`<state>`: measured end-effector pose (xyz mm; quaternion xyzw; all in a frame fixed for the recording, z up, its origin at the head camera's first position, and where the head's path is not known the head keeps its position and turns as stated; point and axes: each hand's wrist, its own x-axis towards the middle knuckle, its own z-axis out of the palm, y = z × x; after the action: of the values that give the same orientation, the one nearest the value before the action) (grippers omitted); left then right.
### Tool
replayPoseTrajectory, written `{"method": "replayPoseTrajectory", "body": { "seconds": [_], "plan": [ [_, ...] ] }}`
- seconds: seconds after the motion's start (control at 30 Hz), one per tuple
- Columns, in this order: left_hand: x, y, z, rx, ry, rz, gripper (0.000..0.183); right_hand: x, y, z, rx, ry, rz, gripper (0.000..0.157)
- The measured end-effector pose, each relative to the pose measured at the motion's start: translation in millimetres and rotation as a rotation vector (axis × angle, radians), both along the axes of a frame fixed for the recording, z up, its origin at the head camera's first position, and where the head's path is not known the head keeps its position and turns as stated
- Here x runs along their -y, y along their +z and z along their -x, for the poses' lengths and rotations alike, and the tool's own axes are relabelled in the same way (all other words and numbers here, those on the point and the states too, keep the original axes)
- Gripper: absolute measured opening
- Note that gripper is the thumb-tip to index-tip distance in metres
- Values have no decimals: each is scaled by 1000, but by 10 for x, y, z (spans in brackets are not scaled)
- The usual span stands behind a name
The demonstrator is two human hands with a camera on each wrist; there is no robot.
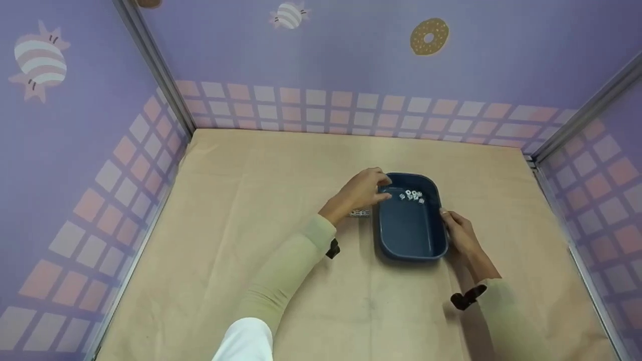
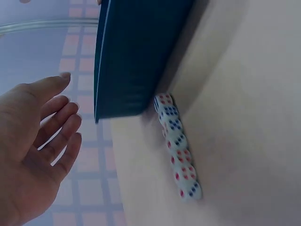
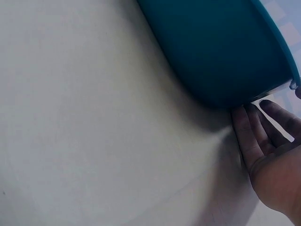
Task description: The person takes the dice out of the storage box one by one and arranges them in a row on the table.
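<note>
A dark blue rectangular tray [image 1: 407, 225] stands right of the middle of the table. Several white dice [image 1: 412, 195] lie in a loose group toward its far end. My right hand [image 1: 460, 233] grips the tray's right side, thumb at the rim and fingers against the lower wall near the base [image 3: 270, 141]. Over the left rim, my left hand [image 1: 363, 189] hovers with fingers spread and loosely bent, holding nothing. In the left wrist view, that hand [image 2: 40, 136] is apart from the tray wall. Beneath it, a straight row of dice [image 2: 178, 146] with red and blue dots lies beside the tray.
A beige cloth [image 1: 241, 200] covers the table. Purple panels with a pink and white checked border [image 1: 316, 105] enclose the back and both sides, with metal posts [image 1: 155, 65] at the corners. Dark camera mounts [image 1: 467, 297] sit at both wrists.
</note>
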<state>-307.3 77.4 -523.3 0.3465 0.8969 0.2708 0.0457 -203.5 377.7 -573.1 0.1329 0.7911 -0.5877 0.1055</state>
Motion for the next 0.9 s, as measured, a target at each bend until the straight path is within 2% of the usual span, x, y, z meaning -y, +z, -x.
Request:
{"method": "replayPoseTrajectory", "body": {
  "seconds": [0.1,0.17,0.37,0.47,0.6,0.73,0.9],
  "plan": [
    [-161,3,32,-3,-7,26,46,43,75,-24,-1,-4,-5,60],
    [-267,-4,54,7,-13,50,47,38,52,-15,3,-9,0,61],
    [-586,-57,117,37,-24,163,51,-52,-202,53,2,-19,14,77],
    [-703,-98,137,47,-26,209,56,-71,-277,63,-14,-15,-2,83],
    [-772,-179,157,46,-24,263,59,-62,-300,51,-27,-18,-16,82],
    [-783,-268,185,0,-24,326,56,-61,-287,54,-37,-13,-37,78],
    [-820,-309,207,-45,-17,364,52,-106,-272,85,-24,-4,-39,75]
  ]
}}
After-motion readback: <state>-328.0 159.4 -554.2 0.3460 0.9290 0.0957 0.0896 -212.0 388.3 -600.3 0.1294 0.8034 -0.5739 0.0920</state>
